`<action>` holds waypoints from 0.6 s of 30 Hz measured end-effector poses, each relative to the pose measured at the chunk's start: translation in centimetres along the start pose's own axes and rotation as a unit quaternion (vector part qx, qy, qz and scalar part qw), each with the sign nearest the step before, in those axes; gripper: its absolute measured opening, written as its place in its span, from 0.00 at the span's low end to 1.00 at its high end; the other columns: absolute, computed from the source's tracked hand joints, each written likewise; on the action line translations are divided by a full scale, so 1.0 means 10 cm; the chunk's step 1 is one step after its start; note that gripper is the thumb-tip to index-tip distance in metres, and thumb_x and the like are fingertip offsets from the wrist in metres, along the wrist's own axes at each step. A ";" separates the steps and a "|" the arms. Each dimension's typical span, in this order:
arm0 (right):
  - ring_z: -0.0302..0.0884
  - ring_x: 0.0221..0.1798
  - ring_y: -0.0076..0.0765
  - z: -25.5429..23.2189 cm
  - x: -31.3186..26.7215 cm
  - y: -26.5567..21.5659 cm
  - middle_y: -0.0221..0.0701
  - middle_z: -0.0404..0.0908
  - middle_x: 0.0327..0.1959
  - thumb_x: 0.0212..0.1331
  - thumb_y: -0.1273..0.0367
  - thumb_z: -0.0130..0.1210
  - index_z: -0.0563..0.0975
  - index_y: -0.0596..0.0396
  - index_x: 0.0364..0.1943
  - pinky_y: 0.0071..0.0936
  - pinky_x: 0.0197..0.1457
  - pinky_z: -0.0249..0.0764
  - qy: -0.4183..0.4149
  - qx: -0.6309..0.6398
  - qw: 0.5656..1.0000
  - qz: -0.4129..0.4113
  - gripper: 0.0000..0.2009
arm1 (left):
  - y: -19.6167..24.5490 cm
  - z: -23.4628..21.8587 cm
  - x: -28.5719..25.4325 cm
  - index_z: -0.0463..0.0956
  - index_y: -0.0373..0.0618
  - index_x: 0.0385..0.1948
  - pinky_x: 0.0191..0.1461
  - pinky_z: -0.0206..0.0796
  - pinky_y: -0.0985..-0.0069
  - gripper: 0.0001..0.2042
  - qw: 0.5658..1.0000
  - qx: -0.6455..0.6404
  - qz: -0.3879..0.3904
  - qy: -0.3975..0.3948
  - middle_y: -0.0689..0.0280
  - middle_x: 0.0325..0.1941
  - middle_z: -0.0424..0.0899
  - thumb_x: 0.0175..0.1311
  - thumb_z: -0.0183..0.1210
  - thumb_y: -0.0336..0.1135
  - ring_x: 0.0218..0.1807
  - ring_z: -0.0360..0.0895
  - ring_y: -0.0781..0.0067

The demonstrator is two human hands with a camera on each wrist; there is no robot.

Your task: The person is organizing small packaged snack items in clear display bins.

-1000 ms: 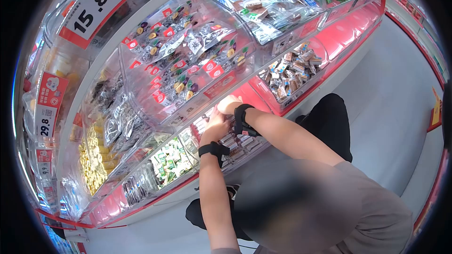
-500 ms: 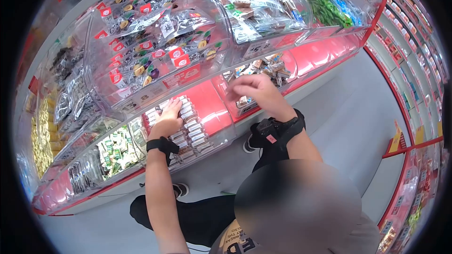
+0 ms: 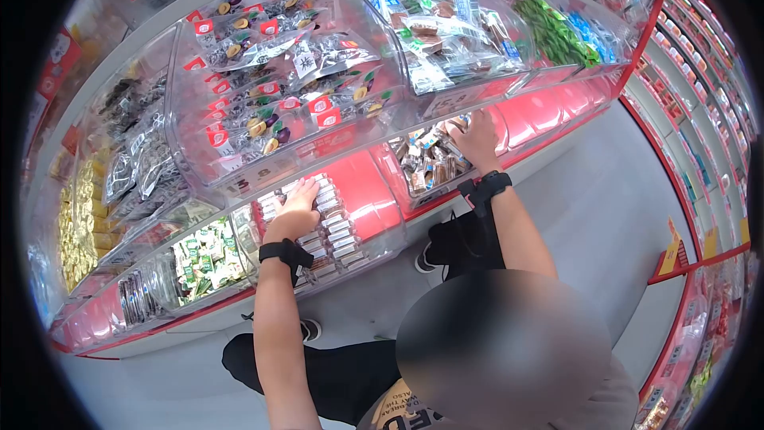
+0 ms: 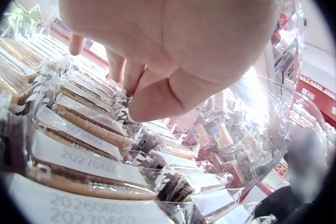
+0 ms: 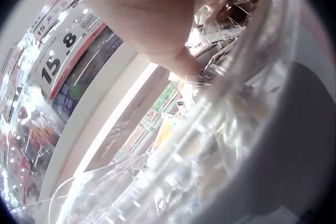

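Since half a second ago your right hand (image 3: 477, 143) has moved from above the left side of the clear bin (image 3: 394, 177) toward its back right corner, and your left hand (image 3: 295, 211) has stayed on the wrapped bars (image 3: 341, 231). At the left end of the lower shelf (image 3: 94, 325), thin dark packs (image 3: 137, 299) stand side by side, and green-and-white packets (image 3: 208, 259) lie heaped in the next compartment. Then come the wrapped bars, lined up in rows from the front edge of their compartment (image 3: 358, 183) toward its back edge; red floor shows along its right side. Your left hand lies over those rows toward the back left corner, fingers extended and resting on the wrappers. Further right, the small brown packets (image 3: 434, 163) lie jumbled in the clear bin. Your right hand reaches down among them at the right edge, with a fingertip touching the wrappers; its other fingers are partly hidden, so you cannot tell whether they pinch a packet.
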State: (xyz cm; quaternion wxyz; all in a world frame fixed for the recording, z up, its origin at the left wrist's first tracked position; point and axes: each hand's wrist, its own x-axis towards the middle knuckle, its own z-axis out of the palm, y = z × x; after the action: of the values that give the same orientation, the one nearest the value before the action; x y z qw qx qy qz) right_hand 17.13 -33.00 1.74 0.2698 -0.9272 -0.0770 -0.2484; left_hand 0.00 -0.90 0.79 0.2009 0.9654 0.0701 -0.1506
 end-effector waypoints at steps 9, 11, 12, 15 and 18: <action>0.65 0.53 0.53 -0.08 -0.15 -0.03 0.46 0.65 0.53 0.40 0.67 0.63 0.75 0.55 0.43 0.45 0.55 0.62 0.021 0.062 0.991 -0.119 0.21 | -0.02 0.01 0.02 0.58 0.54 0.63 0.70 0.31 0.46 0.32 1.000 -0.002 0.003 -0.001 0.70 0.72 0.49 0.49 0.48 0.30 0.74 0.39 0.74; 0.66 0.53 0.51 -0.11 -0.21 -0.02 0.44 0.65 0.54 0.40 0.68 0.62 0.76 0.53 0.43 0.44 0.55 0.61 0.021 0.046 0.988 -0.148 0.20 | -0.01 0.00 0.00 0.58 0.53 0.63 0.70 0.31 0.47 0.32 1.000 -0.007 0.000 -0.003 0.70 0.72 0.49 0.50 0.48 0.30 0.74 0.39 0.74; 0.66 0.53 0.50 -0.15 -0.23 -0.06 0.43 0.66 0.54 0.41 0.69 0.62 0.76 0.53 0.43 0.43 0.56 0.61 0.022 0.038 0.986 -0.162 0.20 | 0.00 -0.01 -0.01 0.58 0.53 0.63 0.70 0.31 0.47 0.32 1.000 -0.010 -0.002 -0.004 0.70 0.72 0.49 0.50 0.48 0.30 0.74 0.39 0.74; 0.69 0.50 0.45 -0.30 -0.30 -0.18 0.38 0.72 0.50 0.42 0.69 0.62 0.77 0.52 0.41 0.42 0.55 0.62 -0.010 0.040 0.971 -0.235 0.17 | 0.01 -0.01 -0.01 0.58 0.54 0.63 0.70 0.30 0.47 0.32 1.000 -0.012 -0.001 -0.004 0.70 0.72 0.49 0.50 0.48 0.30 0.74 0.39 0.74; 0.71 0.48 0.41 -0.23 -0.30 -0.21 0.34 0.76 0.43 0.42 0.69 0.62 0.77 0.53 0.39 0.39 0.54 0.61 -0.106 0.115 0.954 -0.255 0.16 | 0.02 -0.02 -0.02 0.57 0.53 0.63 0.70 0.31 0.45 0.31 1.000 -0.008 0.000 -0.006 0.70 0.72 0.49 0.51 0.48 0.30 0.74 0.39 0.73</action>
State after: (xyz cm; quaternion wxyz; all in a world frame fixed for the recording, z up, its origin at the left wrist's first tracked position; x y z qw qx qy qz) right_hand 12.96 -32.48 2.86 0.2924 -0.8604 -0.3671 -0.1986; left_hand -0.08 -1.00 1.08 0.2089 0.9630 0.0700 -0.1553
